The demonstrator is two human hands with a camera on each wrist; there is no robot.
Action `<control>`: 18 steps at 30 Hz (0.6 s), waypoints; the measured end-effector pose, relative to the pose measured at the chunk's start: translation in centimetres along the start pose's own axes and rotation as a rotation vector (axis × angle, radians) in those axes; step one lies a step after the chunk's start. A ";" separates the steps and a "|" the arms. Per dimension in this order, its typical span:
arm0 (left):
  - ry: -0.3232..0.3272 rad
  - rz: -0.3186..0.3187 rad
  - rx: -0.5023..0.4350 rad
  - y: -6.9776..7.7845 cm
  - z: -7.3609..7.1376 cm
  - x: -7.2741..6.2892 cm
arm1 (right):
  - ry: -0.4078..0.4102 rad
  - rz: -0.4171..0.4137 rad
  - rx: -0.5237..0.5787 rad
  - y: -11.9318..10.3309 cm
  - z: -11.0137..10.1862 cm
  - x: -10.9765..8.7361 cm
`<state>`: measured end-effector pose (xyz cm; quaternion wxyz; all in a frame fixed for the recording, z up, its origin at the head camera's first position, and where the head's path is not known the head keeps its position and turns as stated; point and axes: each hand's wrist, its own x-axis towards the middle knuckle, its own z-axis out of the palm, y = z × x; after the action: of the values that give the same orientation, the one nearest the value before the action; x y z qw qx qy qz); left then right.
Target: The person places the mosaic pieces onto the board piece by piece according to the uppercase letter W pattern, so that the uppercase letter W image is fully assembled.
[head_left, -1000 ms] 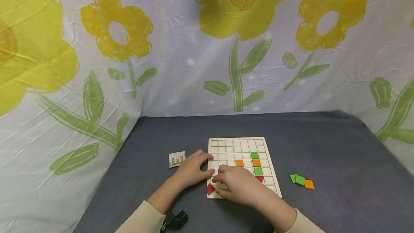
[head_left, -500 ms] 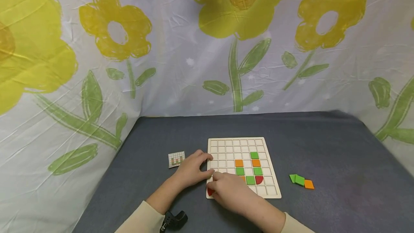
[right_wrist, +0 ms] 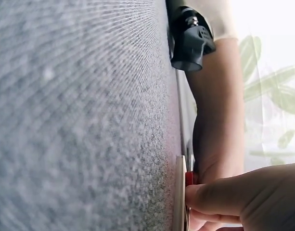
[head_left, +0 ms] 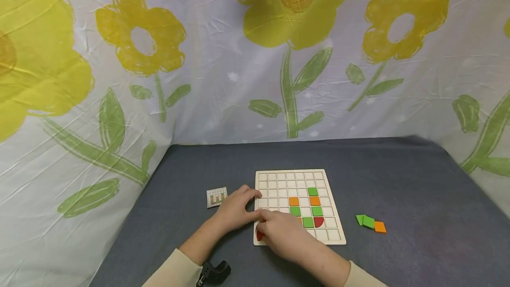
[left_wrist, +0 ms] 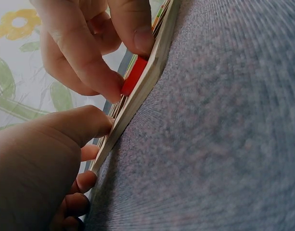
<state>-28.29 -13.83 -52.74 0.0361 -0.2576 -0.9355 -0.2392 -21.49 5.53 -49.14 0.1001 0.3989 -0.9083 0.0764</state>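
My right hand point(head_left: 288, 236) pinches a small red tile point(left_wrist: 135, 77) between thumb and fingertips at the near left corner of a pale wooden grid board point(head_left: 279, 184). In the left wrist view this tile lies right at the board's rim. My left hand point(head_left: 237, 208) rests at the board's left edge, its thumb and index fingertip touching the border. Further right on the board sit green square tiles point(head_left: 312, 191), orange square tiles point(head_left: 314, 201) and a red rounded tile point(head_left: 318, 222). The right hand hides part of the lower left cells.
A small pattern card point(head_left: 217, 197) lies left of the board, just beyond the left hand. Loose green tiles point(head_left: 368, 222) and an orange tile point(head_left: 380, 227) lie right of the board on the dark cloth point(head_left: 422, 189). A flower-printed curtain point(head_left: 215, 101) hangs behind.
My right hand has moved left and toward the near corner, onto the red tile lying there. Tiles it covered in the board's middle now show. My left hand stays in place.
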 end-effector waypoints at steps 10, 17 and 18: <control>-0.004 -0.008 0.001 -0.1 0.2 -0.1 | 0.129 -0.062 -0.038 0.6 0.4 0.0; -0.005 -0.006 -0.003 0.0 0.1 -0.1 | 0.121 0.065 0.179 2.2 -1.2 0.1; -0.004 -0.003 -0.002 0.0 0.1 -0.1 | 0.105 0.091 0.216 2.5 -1.4 0.1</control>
<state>-28.21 -13.81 -52.80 0.0334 -0.2566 -0.9358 -0.2395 -23.27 7.42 -47.92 0.1005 0.3611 -0.9054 0.1991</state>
